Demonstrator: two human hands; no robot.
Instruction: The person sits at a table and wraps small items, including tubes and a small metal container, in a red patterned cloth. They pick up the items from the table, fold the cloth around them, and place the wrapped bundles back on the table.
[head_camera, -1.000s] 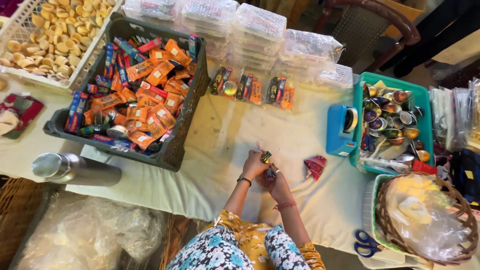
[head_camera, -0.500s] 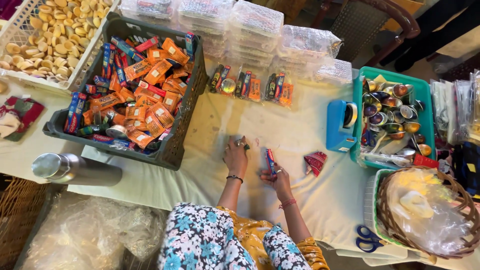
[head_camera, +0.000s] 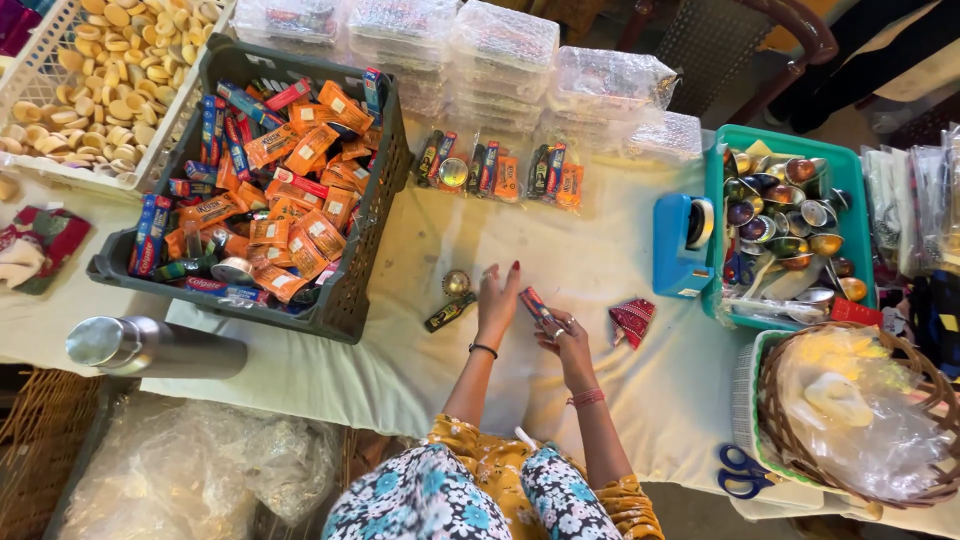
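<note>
We see three finished sets (head_camera: 498, 168) lined up at the counter's (head_camera: 620, 230) far edge, while our right hand (head_camera: 566, 340) pinches a small tube box (head_camera: 536, 306) and our left hand (head_camera: 497, 300), fingers spread, rests beside a round tin (head_camera: 456, 283) and dark packet (head_camera: 449, 313), still loose.

One head-worn view looks steeply down from well above the cloth-covered counter (head_camera: 600, 240), facing toward 12 o'clock; the person's arms enter from 6 o'clock, and the whole spread fits in frame.
</note>
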